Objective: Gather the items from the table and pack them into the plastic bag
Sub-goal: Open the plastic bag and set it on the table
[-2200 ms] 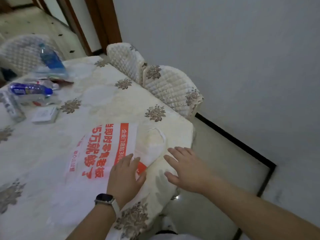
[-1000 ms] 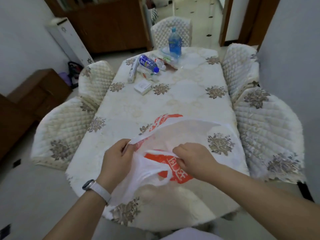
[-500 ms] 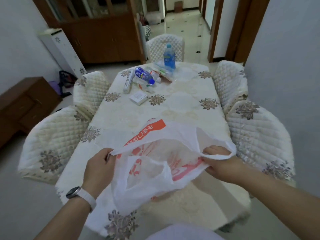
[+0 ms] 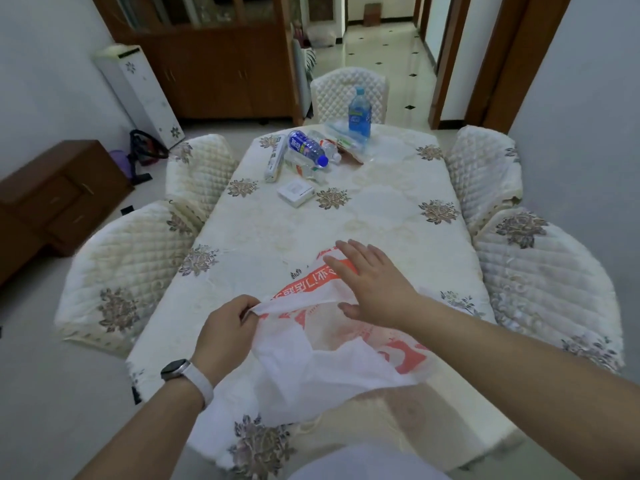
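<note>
A white plastic bag (image 4: 311, 362) with orange print lies at the near end of the table. My left hand (image 4: 227, 332), with a watch on its wrist, pinches the bag's rim at the left. Over the far side of the bag my right hand (image 4: 372, 282) hovers, flat, fingers spread, holding nothing. At the far end lie the items: a lying blue-labelled bottle (image 4: 307, 148), an upright blue bottle (image 4: 359, 113), a long white box (image 4: 275, 162), a small white square box (image 4: 295, 192) and clear wrapped packets (image 4: 341, 140).
The table (image 4: 381, 209) wears a cream cloth with brown flower motifs. Quilted chairs stand on the left (image 4: 121, 268), the right (image 4: 550, 282) and at the far end (image 4: 348, 91). A wooden cabinet (image 4: 52, 195) sits by the left wall.
My right hand has let go of the bag's right rim and moved up and left over the bag. The bag has sunk from held open onto the table. My left hand keeps its hold.
</note>
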Demonstrator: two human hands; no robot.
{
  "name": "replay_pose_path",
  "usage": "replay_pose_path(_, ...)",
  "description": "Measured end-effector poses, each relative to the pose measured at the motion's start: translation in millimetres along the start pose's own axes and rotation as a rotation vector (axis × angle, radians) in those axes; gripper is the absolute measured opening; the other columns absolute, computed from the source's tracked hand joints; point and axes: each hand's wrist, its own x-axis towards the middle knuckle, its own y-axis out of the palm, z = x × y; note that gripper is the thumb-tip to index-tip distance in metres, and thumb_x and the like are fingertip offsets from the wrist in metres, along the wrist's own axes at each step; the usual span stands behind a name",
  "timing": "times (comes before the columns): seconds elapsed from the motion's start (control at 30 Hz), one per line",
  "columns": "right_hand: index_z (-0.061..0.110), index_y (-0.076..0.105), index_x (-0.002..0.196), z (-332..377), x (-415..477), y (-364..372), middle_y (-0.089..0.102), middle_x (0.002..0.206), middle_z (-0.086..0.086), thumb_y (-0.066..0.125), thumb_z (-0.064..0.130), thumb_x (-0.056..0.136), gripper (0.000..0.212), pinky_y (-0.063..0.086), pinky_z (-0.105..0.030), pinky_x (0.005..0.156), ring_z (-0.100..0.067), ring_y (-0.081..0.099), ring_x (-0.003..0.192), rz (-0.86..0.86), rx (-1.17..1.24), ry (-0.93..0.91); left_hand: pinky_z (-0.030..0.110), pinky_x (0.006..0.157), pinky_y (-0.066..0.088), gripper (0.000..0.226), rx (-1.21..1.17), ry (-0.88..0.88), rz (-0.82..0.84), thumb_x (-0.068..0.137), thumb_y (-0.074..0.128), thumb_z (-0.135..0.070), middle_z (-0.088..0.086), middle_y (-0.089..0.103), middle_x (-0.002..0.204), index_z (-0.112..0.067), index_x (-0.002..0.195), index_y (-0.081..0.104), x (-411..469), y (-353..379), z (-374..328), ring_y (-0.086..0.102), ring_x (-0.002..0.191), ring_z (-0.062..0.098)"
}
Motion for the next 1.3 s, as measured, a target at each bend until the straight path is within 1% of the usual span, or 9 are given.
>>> replay_pose_path(0.13,0.023,0.044,0.138,1.9,38.9,18.5,0.028,0.155,-0.007,0.063,0.043,0.083,0.061,0.008,-0.053,0.117,-0.028,0.017,0.146,0.204,-0.073,0.069,0.022,0.067,0.040,0.020,0.138,0.139,0.022,0.095,0.055,-0.015,-0.015,0.067,0.089,-0.029,0.096,0.070,-4.7,-11.7,12.4,0.060,0.084,0.013)
replay_pose_path(0.23,0.017,0.058,0.114,11.5,53.0,18.9,0.057,0.125,-0.003,0.058,0.031,0.086,0.032,0.023,-0.047,0.111,-0.027,0.046,0.127,0.203,0.015,0.072,0.031,0.071,0.046,0.023,0.319,0.214,-0.011,0.092,0.054,-0.024,-0.007,0.067,0.096,-0.025,0.109,0.070,-6.8,-22.8,25.6,0.064,0.094,0.022)
replay_pose_path(0.33,0.018,0.045,0.091,28.8,58.2,7.4,0.058,0.092,-0.003,0.052,0.024,0.084,0.011,0.038,-0.035,0.068,-0.029,0.057,0.089,0.247,0.111,0.080,0.034,0.095,0.046,0.059,0.312,0.139,0.092,0.087,0.066,-0.042,-0.007,0.054,0.133,-0.027,0.142,0.048,-11.7,-29.5,13.6,0.052,0.124,0.018)
replay_pose_path(0.47,0.023,0.033,0.086,47.9,55.8,-6.0,0.043,0.077,0.006,0.051,0.020,0.084,0.019,0.036,-0.034,0.059,-0.024,0.044,0.071,0.195,0.217,0.074,0.035,0.104,0.040,0.087,0.265,0.178,0.176,0.082,0.066,-0.052,-0.005,0.039,0.148,-0.026,0.154,0.025,-8.7,-13.1,-29.8,0.040,0.135,0.017)
replay_pose_path(0.67,0.020,0.050,0.094,53.7,39.5,-13.5,0.054,0.084,0.006,0.053,0.025,0.085,0.011,0.038,-0.032,0.059,-0.022,0.053,0.075,0.139,0.271,0.056,0.032,0.062,0.039,0.009,0.318,0.095,0.115,0.091,0.053,-0.031,-0.001,0.061,0.090,-0.024,0.092,0.058,12.6,18.2,-35.6,0.062,0.090,0.027)
replay_pose_path(0.8,0.019,0.060,0.102,19.9,25.4,-10.5,0.060,0.097,0.001,0.052,0.028,0.087,0.019,0.043,-0.032,0.065,-0.025,0.059,0.090,0.179,0.121,0.106,0.033,0.055,0.029,0.011,0.376,0.123,0.044,0.087,0.052,-0.013,0.000,0.057,0.080,-0.019,0.097,0.052,20.5,17.0,-21.7,0.056,0.075,0.031)
replay_pose_path(1.0,0.017,0.038,0.068,-17.9,7.9,-15.1,0.040,0.080,0.003,0.058,0.027,0.081,0.026,0.032,-0.030,0.056,-0.026,0.053,0.077,0.197,0.158,0.277,0.033,0.054,0.028,0.014,0.488,0.204,0.048,0.092,0.052,-0.017,-0.007,0.042,0.069,-0.021,0.103,0.045,28.6,5.5,-17.6,0.046,0.066,0.029)
replay_pose_path(1.17,0.024,0.028,0.063,-7.8,2.3,-20.2,0.040,0.066,0.004,0.058,0.017,0.081,0.035,0.029,-0.034,0.055,-0.025,0.042,0.066,0.190,0.362,0.381,0.032,0.063,0.041,0.015,0.459,0.223,0.135,0.091,0.054,-0.032,-0.006,0.055,0.089,-0.027,0.103,0.048,27.3,5.1,-12.2,0.058,0.081,0.026)
replay_pose_path(1.3,0.022,0.037,0.067,4.5,4.6,-24.7,0.045,0.062,0.004,0.059,0.015,0.080,0.026,0.028,-0.034,0.055,-0.021,0.042,0.062,0.186,0.489,0.399,0.035,0.097,0.045,0.076,0.417,0.482,0.172,0.080,0.065,-0.058,-0.005,0.046,0.139,-0.025,0.143,0.040,24.2,11.7,-29.9,0.050,0.121,0.018)
